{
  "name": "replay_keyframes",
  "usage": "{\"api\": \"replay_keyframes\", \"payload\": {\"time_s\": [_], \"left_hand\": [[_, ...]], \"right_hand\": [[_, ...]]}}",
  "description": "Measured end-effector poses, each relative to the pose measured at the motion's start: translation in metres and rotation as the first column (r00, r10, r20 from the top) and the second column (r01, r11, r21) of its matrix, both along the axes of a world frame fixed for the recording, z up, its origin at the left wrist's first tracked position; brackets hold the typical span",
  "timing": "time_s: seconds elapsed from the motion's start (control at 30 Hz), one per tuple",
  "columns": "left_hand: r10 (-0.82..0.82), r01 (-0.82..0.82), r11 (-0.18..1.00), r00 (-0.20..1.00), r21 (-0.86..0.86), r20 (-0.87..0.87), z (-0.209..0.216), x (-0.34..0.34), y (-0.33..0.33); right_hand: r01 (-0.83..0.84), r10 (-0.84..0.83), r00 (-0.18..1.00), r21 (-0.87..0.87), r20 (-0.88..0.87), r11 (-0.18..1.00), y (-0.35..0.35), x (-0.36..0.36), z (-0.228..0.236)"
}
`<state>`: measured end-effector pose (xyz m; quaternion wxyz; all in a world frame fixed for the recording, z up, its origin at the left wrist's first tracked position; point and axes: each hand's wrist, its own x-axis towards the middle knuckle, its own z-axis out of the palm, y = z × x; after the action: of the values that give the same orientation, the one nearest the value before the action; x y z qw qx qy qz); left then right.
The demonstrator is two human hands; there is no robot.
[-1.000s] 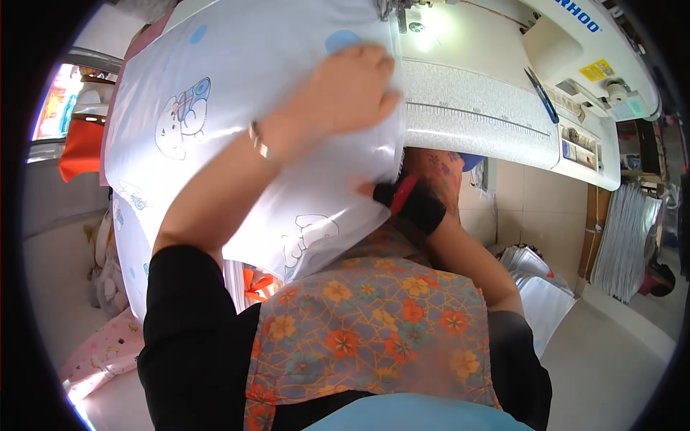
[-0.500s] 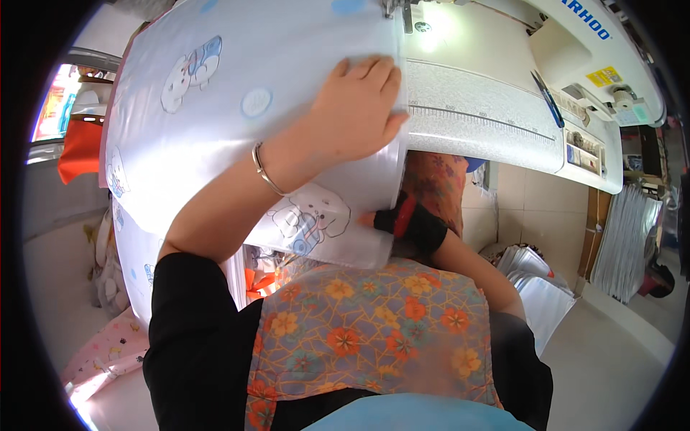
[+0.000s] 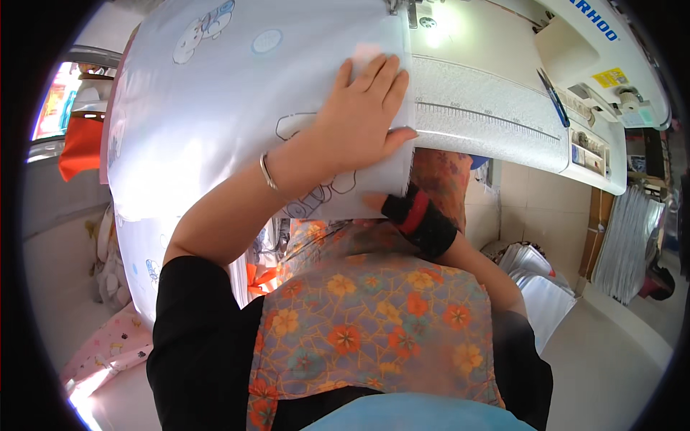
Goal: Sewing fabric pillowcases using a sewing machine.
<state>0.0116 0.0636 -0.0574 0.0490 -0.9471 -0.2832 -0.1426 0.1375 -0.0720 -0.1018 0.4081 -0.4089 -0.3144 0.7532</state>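
Note:
A pale, glossy printed fabric (image 3: pixel 208 108) with cartoon animals and blue circles covers the left of the sewing machine table (image 3: pixel 496 136). My left hand (image 3: pixel 366 108) lies flat on it, fingers spread, close to its right edge; the thumb reaches past that edge. Nearer my body, my right hand (image 3: pixel 413 215), in a black wrist wrap with a red band, grips the fabric's near right corner. Its thumb shows on top, while the other fingers are hidden under the cloth. Beyond my left hand, the machine's presser foot (image 3: pixel 395 7) stands at the fabric's right edge.
The white sewing machine head (image 3: pixel 589 36) rises at the far right. Dark-handled tweezers (image 3: pixel 553 97) lie on the table beside a small parts compartment (image 3: pixel 589 152). Stacked pale sheets (image 3: pixel 539 287) stand lower right, with more bundles (image 3: pixel 622 244) beyond. Orange cloth (image 3: pixel 83 147) hangs at left.
The fabric has slid away from my body toward the presser foot, its near edge now farther from my lap. My left hand's fingers have spread. My right hand has shifted slightly right.

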Motion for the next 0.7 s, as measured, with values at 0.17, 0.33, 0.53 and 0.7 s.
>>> {"api": "replay_keyframes", "payload": {"time_s": [0.17, 0.33, 0.53, 0.7], "left_hand": [[-0.013, 0.012, 0.999, 0.999, 0.03, 0.034, -0.004, 0.003, 0.028], [-0.002, 0.0, 0.999, 0.999, 0.043, 0.032, -0.005, 0.001, 0.038], [0.015, -0.015, 1.0, 1.0, -0.001, 0.02, 0.001, 0.004, 0.023], [0.05, -0.05, 0.999, 0.999, 0.021, 0.01, -0.005, -0.002, 0.021]], "right_hand": [[-0.277, 0.254, 0.949, 0.114, 0.187, 0.954, -0.001, 0.009, -0.039], [-0.371, -0.883, 0.329, 0.906, 0.335, 0.206, 0.014, 0.042, 0.0], [-0.488, -0.826, 0.398, 0.855, 0.398, 0.177, 0.019, 0.028, 0.019], [-0.625, -0.764, 0.296, 0.721, 0.573, 0.299, 0.021, 0.027, 0.025]]}}
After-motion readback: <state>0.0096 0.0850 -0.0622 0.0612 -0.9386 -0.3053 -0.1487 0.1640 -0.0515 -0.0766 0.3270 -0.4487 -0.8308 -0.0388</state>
